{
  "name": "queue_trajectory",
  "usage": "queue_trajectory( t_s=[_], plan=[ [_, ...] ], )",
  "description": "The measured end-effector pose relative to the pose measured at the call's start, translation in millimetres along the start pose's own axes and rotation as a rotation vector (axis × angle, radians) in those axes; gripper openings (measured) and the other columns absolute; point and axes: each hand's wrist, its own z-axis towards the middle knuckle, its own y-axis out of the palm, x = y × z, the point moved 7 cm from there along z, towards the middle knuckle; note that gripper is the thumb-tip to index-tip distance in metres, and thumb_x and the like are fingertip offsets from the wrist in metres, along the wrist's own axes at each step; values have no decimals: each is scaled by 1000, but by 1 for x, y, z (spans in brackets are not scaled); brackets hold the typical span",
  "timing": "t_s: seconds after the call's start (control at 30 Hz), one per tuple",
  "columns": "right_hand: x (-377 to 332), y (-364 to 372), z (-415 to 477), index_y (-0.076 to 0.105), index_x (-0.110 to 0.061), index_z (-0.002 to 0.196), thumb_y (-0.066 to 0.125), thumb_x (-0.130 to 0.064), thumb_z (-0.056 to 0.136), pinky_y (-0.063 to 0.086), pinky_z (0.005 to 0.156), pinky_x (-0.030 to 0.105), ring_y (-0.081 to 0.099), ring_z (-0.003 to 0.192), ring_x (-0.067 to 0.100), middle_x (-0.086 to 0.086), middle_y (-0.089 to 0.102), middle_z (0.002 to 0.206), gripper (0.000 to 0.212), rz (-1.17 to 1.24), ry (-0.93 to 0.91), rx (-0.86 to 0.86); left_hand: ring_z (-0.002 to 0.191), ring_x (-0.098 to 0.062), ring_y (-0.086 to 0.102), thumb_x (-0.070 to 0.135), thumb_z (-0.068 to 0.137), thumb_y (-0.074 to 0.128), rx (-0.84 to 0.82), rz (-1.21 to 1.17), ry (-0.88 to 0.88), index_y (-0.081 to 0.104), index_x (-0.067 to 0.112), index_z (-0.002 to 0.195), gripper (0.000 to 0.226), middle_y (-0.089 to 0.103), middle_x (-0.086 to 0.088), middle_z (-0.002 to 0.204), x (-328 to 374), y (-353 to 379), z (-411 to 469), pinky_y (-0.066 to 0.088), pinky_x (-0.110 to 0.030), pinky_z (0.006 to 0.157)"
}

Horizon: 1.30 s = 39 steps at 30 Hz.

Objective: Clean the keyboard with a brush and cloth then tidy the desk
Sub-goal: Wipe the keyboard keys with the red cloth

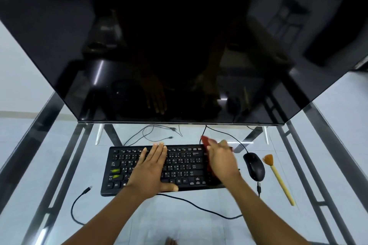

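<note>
Apparently the work is in its cloth stage. The flat black keyboard lies in the middle of the clear glass counter, just in front of the large dark monitor. The left hand is spread flat on the keys with straight fingers and holds nothing; I judge that it steadies the keyboard. The right hand has its fingers curled around a red cloth and presses it on the keyboard's end at 3 o'clock; this hand is a little blurred.

The fan-shaped brush with a pale wooden handle lies alone on the counter, at 3 o'clock from the keyboard and beyond the black mouse, and no hand touches it. From this I judge that the brushing is probably done, though the picture cannot prove it.

Two yellow-green marks sit on keys at the 9 o'clock end; I cannot tell if they are dirt or stickers. The wiping seems to be left for that side. The tidying is not yet done: the brush, the cloth and a loose black cable at 7 o'clock have to be put in order.
</note>
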Motion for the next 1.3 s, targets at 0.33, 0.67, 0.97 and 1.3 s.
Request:
queue_trajectory(
  t_s=[0.33,0.67,0.97,1.3],
  plan=[
    [-22,12,-7,45,-28,139,38,-35,101,53,76,32,64,86,25,9,49,119,39,-31,11,23,142,-11,-24,103,38,25,35,-69,-133,-10,13,152,150,-18,1,159,-85,-21,-31,-15,-44,116],
    [-63,20,10,49,-29,137,44,-35,99,51,61,20,56,71,11,0,50,106,38,-78,-200,-55,142,-10,-25,104,41,29,28,-218,-224,-20,14,148,148,-27,8,153,-115,-12,-57,-15,-40,115],
    [-59,27,-12,54,-35,133,50,-36,97,46,66,21,55,75,12,-6,45,94,37,5,-281,-58,141,1,-23,86,52,63,-30,-354,-107,-18,27,149,140,-24,20,154,-132,-13,-64,-8,-36,118],
    [-77,35,-14,56,-34,131,50,-35,97,46,61,14,49,67,5,-7,47,93,34,51,-250,-48,141,1,-21,88,50,62,-9,-359,-80,-17,30,148,139,-22,21,154,-134,-13,-65,-5,-34,117]
  ],
)
